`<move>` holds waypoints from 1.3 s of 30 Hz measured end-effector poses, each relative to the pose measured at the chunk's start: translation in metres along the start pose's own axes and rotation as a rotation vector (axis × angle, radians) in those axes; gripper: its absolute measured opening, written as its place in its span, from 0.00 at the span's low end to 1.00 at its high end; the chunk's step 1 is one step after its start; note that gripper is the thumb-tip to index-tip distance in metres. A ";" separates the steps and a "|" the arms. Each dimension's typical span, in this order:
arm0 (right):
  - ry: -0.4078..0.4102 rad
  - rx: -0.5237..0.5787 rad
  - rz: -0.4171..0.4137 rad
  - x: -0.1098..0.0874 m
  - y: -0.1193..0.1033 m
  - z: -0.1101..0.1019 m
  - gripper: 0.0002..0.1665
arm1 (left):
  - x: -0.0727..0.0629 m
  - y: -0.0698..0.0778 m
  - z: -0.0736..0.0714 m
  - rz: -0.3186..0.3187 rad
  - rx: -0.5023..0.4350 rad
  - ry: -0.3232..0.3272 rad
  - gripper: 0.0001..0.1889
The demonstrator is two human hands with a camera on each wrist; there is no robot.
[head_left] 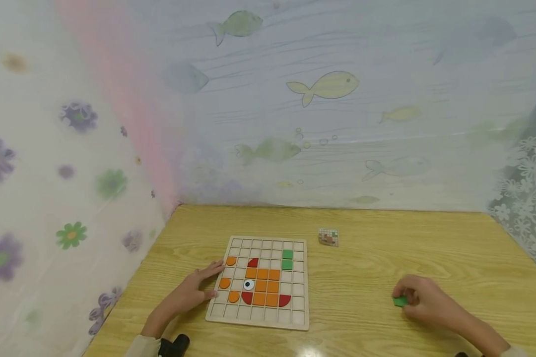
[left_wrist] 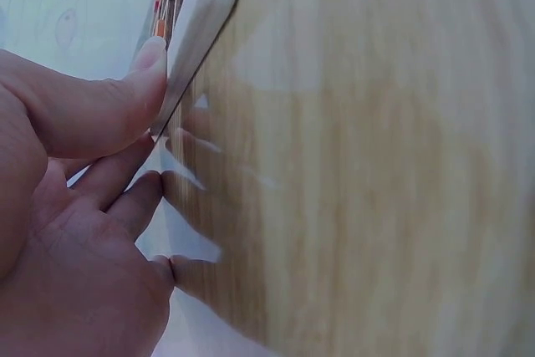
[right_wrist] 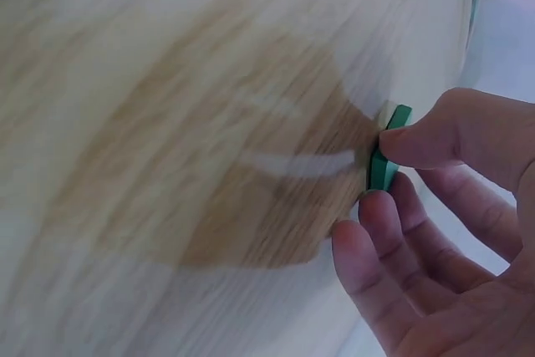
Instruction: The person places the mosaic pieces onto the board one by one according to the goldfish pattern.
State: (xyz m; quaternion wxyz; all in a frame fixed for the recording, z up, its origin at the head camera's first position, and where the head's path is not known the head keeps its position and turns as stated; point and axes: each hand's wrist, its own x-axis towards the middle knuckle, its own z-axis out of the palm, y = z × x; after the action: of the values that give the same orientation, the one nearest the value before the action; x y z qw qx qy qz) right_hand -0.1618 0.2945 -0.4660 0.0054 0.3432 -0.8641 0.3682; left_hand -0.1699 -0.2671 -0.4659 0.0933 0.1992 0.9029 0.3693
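Observation:
A wooden grid board [head_left: 261,317] lies on the table. On it, orange squares [head_left: 267,286], red quarter-round pieces, a round eye piece [head_left: 248,284] and two green squares [head_left: 287,259] sit in cells. Orange round pieces [head_left: 225,283] lie along the left columns. My left hand [head_left: 187,295] rests at the board's left side, thumb and fingertips touching its edge, fingers fairly straight. Well to the right of the board, my right hand [head_left: 422,301] pinches a green tile [head_left: 400,301] between thumb and fingers, close to the tabletop. The right wrist view shows this green tile [right_wrist: 385,160] edge-on, partly covered by the thumb.
A small picture card [head_left: 328,237] with a printed grid lies beyond the board's upper right corner. The wooden table [head_left: 353,277] meets a wall with painted fish [head_left: 335,85] at the back. A flowered wall [head_left: 71,235] stands at the left, a lacy white curtain [head_left: 531,183] at the right.

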 end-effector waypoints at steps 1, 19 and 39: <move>0.005 -0.004 0.004 0.001 -0.001 0.001 0.18 | 0.000 0.000 0.000 0.003 -0.002 -0.003 0.33; -0.032 0.013 -0.001 0.051 -0.025 0.020 0.14 | 0.001 0.000 0.000 -0.001 -0.036 -0.005 0.33; -0.060 0.068 -0.016 0.114 -0.040 0.051 0.11 | 0.001 0.002 0.000 -0.009 -0.014 0.003 0.34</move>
State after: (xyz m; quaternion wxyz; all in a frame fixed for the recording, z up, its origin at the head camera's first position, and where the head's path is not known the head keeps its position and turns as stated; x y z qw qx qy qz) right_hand -0.2129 0.1749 -0.4477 -0.0292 0.3607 -0.8482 0.3867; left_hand -0.1697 -0.2653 -0.4642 0.0949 0.1940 0.9013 0.3755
